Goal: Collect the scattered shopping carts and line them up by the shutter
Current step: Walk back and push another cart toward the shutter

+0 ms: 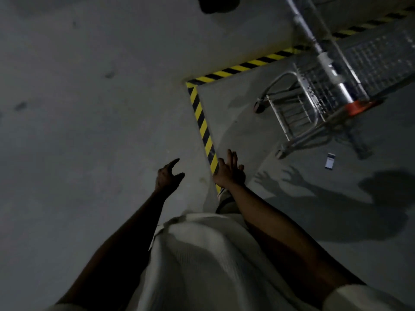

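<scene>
On the dim concrete floor [89,108], upper right of the view: one metal shopping cart [314,102], seen from above and somewhat blurred. It sits inside the corner marked by a yellow-and-black hazard tape [202,122], to the right of the strip that runs towards the person and below the strip that runs off to the upper right. The cart's long handle bar [325,59] crosses that upper strip in view. An orange fitting [357,107] shows at one end of the bar. A dark wheel [259,106] is on the floor at the cart's left side.

Left hand [167,176] – arm stretched forward, fingers loosely parted, one finger pointing ahead, grasping nothing. It is in shadow, left of the tape.

Right hand [229,170] – also reached forward, fingers straight and slightly spread, released, nothing in it. It overlaps the near end of the tape strip in view. Both hands are well apart from the cart.

Other observations:
- Small white slip [330,161] lying flat on the floor, near the cart's base.
- Shadows of both hands and the person's body [336,198] fall on the floor to the right.
- Pale ribbed garment [202,254] fills the lower centre.
- Dark shape [217,3] at the top edge – cannot tell what it is.
</scene>
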A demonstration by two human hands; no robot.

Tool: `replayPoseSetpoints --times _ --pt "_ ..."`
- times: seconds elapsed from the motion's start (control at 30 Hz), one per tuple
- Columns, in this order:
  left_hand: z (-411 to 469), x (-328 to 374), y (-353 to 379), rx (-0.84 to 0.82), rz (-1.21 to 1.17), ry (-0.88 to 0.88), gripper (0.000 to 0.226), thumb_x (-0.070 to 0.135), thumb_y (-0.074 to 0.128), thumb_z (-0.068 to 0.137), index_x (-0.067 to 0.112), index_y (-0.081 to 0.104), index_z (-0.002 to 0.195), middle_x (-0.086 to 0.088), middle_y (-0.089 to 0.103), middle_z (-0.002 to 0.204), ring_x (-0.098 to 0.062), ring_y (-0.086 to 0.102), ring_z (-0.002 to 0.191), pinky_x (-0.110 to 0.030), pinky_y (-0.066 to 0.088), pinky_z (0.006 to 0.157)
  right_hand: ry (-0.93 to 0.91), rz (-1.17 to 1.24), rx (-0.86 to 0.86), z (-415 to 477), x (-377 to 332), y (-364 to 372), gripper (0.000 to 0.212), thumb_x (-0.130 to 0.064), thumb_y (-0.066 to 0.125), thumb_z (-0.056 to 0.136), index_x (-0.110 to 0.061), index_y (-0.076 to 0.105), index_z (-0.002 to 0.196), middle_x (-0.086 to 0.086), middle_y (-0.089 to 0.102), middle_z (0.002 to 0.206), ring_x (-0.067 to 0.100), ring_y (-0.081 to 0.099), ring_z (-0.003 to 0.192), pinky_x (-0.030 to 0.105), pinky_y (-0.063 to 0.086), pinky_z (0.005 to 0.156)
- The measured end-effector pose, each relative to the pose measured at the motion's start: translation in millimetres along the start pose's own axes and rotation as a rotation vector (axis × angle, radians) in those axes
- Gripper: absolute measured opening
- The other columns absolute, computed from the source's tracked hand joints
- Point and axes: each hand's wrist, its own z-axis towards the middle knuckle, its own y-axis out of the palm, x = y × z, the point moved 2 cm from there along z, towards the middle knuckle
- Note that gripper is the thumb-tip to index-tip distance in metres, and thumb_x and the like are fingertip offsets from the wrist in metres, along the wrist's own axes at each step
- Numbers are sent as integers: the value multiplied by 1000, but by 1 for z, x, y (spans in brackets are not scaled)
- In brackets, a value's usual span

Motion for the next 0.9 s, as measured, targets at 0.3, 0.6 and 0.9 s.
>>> replayPoseSetpoints --times 0.3,0.6,0.9 --pt "-115 -155 -3 10 -350 -162 69 28 78 89 30 48 152 -5 42 159 -26 38 147 -39 36 115 -136 -55 -24 -53 -74 94 71 -43 58 99 -22 27 160 8 17 168 32 15 154 50 26 120" --pt "-230 -323 -16 132 -802 -447 33 41 76 85 30 75 116 -6 73 120 -26 67 112 -35 53 91 -580 -473 -197 -129 -170 220 62 -37 62 98 -24 40 155 6 30 164 27 25 151 49 30 119" --pt "-320 -434 4 363 -1210 -651 26 29 71 93 17 73 117 -6 76 103 -23 69 85 -30 48 66 -901 -680 -253 -162 -324 314 42 -35 61 98 -24 57 139 6 45 150 28 36 142 48 37 111"
